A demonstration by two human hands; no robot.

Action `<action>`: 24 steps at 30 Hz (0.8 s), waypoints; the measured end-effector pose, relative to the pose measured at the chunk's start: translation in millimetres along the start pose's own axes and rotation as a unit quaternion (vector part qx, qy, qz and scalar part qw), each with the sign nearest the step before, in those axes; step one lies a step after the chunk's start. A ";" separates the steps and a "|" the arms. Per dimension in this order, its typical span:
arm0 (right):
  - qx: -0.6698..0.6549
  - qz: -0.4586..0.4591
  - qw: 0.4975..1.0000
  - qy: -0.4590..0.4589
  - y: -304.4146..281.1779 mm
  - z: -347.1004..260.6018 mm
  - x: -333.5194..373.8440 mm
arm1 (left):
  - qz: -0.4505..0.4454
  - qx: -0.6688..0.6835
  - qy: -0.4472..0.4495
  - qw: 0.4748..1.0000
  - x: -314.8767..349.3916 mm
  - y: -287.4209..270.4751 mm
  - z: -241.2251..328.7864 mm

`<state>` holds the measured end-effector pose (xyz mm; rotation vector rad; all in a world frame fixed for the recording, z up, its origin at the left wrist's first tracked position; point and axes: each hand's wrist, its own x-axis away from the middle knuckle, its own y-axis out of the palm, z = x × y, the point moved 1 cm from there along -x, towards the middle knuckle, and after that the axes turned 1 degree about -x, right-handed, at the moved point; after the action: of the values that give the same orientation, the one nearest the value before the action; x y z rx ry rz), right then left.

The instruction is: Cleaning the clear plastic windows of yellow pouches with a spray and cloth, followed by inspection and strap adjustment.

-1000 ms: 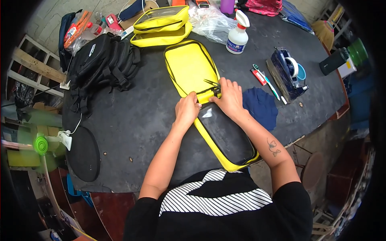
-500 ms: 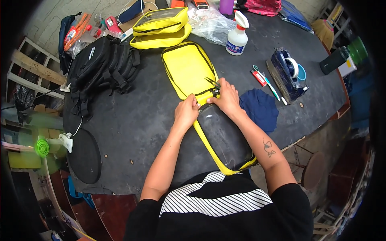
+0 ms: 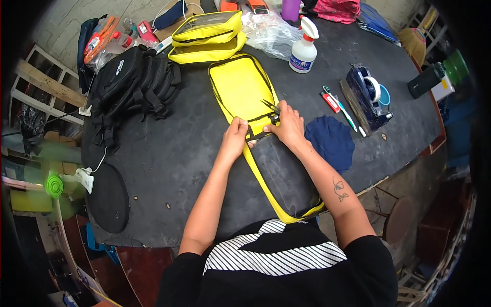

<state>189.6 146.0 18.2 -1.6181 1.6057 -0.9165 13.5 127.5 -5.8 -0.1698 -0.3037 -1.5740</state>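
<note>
An unzipped yellow bag (image 3: 240,84) with black trim lies on the dark table, its clear window flap (image 3: 281,169) folded out toward me. My left hand (image 3: 236,137) is closed, pinching the yellow fabric at the left end of the fold between body and flap. At the right end of that fold, my right hand (image 3: 288,125) is closed around small dark scissors (image 3: 270,105). Their pointed blades stick out over the bag's yellow inside, slightly apart. My right thumb presses on the bag's edge near the black trim. The scissors' handles are mostly hidden in my palm.
Two stacked yellow bags (image 3: 207,38) and a black backpack (image 3: 134,84) stand at the far left. A spray bottle (image 3: 304,51) is beyond the bag. To the right lie dark blue cloth (image 3: 330,142), a toothbrush (image 3: 341,110) and a tape dispenser (image 3: 364,97).
My left hand has shifted slightly left and up along the fold, uncovering more of the yellow edge. The right hand stays nearly in place with the scissors.
</note>
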 end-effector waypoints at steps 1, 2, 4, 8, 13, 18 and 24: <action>-0.002 -0.001 1.000 0.002 0.0 0.1 -0.3 | 0.000 0.000 0.000 1.000 1.2 -3.4 0.5; -0.003 -0.002 1.000 0.002 0.3 1.0 -0.2 | -0.007 -0.115 0.028 0.993 4.2 -6.6 0.3; -0.005 -0.003 1.000 0.006 -2.1 1.6 -0.1 | 0.019 -0.331 0.040 0.943 28.0 4.9 34.2; -0.009 0.003 1.000 -0.008 0.0 -2.2 -0.6 | 0.095 -0.389 0.198 0.895 31.5 -2.3 28.5; -0.137 0.026 0.985 -0.096 -2.7 27.5 -7.4 | 0.045 -0.351 0.263 0.898 38.9 -7.5 34.1; -0.112 0.217 0.967 -0.070 -53.6 96.5 -7.5 | -0.100 -0.474 0.332 0.809 72.9 -16.9 37.6; -0.041 0.125 0.982 -0.138 -86.0 94.3 24.2 | -0.135 -0.239 0.309 0.911 51.1 -25.2 54.3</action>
<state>315.0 121.7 42.0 -1.4813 1.6179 -0.4793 -17.5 94.9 58.9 0.0033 0.5849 -1.8652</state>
